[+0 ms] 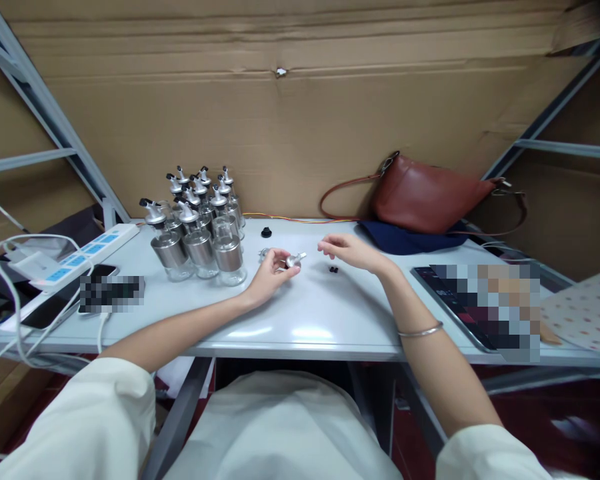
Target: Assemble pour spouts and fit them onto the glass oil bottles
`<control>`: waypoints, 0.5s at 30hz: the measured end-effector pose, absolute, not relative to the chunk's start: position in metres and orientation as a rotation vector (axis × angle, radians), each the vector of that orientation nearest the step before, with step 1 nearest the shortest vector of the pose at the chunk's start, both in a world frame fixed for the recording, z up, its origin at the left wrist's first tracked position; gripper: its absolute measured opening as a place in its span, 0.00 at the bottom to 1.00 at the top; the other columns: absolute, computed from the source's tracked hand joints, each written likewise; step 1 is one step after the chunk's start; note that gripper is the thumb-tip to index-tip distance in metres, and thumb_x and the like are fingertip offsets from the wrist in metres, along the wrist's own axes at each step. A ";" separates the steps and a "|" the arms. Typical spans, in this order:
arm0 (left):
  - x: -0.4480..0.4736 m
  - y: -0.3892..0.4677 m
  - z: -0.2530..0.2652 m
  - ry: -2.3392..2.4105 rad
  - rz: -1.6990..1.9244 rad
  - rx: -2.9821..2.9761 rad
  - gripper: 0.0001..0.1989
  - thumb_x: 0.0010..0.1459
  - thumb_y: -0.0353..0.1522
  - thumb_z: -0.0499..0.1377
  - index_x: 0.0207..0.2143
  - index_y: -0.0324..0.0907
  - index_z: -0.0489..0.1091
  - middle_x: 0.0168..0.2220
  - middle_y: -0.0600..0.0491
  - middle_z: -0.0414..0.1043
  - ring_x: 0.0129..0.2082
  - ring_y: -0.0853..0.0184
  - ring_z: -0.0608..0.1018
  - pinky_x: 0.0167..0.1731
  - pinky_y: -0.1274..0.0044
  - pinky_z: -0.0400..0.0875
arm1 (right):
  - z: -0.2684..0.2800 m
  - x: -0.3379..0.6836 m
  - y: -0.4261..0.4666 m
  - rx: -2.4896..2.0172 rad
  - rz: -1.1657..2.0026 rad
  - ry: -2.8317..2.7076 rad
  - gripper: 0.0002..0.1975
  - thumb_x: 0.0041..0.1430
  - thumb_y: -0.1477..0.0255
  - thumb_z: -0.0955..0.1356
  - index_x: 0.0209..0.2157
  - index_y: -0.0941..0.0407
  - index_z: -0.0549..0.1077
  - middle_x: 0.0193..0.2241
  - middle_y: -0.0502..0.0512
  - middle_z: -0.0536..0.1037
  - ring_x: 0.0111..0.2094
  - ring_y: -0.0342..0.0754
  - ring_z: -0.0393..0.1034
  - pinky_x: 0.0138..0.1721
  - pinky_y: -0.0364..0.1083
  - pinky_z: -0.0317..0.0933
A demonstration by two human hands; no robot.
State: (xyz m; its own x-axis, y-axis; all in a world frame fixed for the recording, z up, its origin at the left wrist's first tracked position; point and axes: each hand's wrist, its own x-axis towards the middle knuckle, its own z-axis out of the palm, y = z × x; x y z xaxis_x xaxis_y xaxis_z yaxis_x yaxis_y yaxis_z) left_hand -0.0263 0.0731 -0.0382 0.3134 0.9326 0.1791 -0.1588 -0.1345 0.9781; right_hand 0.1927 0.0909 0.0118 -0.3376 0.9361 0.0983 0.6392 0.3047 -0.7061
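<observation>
Cardboard [280, 133] backs the pale worktop [320, 313]. The left hand [270, 277] pinches a spout [295, 261]. The right hand [353, 252], loosely curled, hangs near black bits [334, 270]; closed or not, I can't tell.

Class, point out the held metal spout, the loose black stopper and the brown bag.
Held metal spout [294, 261], head view: its metal body.
Loose black stopper [266, 233], head view: its middle.
Brown bag [425, 197], head view: its front.
</observation>
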 end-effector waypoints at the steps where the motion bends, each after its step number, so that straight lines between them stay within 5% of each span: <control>1: -0.026 0.073 -0.038 0.787 1.124 1.365 0.18 0.45 0.31 0.66 0.36 0.40 0.61 0.33 0.57 0.66 0.33 0.72 0.72 0.31 0.80 0.63 | 0.014 0.188 0.088 -1.307 0.849 -2.049 0.22 0.55 0.52 0.61 0.30 0.59 0.69 0.26 0.52 0.71 0.26 0.43 0.62 0.28 0.43 0.55; 10: -0.028 0.079 -0.045 0.781 1.184 1.471 0.20 0.43 0.33 0.67 0.36 0.41 0.61 0.34 0.55 0.65 0.34 0.70 0.70 0.32 0.79 0.63 | 0.014 0.162 0.077 -1.084 1.154 -2.084 0.18 0.54 0.56 0.64 0.31 0.59 0.70 0.22 0.48 0.68 0.24 0.41 0.61 0.29 0.43 0.55; 15: -0.041 0.084 -0.036 0.776 1.194 2.020 0.09 0.53 0.34 0.60 0.38 0.43 0.66 0.35 0.52 0.68 0.34 0.67 0.70 0.37 0.75 0.63 | 0.018 0.162 0.073 -1.166 1.098 -2.081 0.17 0.59 0.58 0.60 0.25 0.57 0.65 0.21 0.48 0.67 0.24 0.41 0.59 0.28 0.43 0.54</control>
State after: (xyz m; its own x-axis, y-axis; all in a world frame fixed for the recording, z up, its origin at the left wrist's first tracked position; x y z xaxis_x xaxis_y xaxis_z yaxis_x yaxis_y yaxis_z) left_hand -0.0411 0.0841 -0.0357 0.4077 0.7579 0.5092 0.1575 -0.6077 0.7784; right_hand 0.1617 0.0729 0.0179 -0.5013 0.8642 0.0437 0.4513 0.3043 -0.8389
